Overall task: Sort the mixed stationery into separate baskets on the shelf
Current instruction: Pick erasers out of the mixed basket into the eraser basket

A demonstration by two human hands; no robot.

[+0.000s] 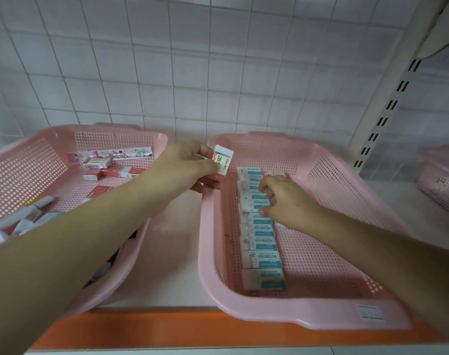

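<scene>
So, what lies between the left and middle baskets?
Bare shelf, seen in the head view; the left hand, holding an eraser, hovers over it.

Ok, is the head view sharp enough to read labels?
Head view: the eraser in the left hand reads 2B sharply; the teal packs in the right basket are soft, print illegible; the left basket's near contents are smeared; wall tiles bow with lens distortion.

The white eraser (223, 161) pinched in the left hand (190, 167) reads "2B" in red and the brand "deli" along its sleeve, while the print on the teal-sleeved erasers (260, 242) and on the sticker (369, 312) on the pink basket's (244, 307) front rim is too blurred to read.
</scene>
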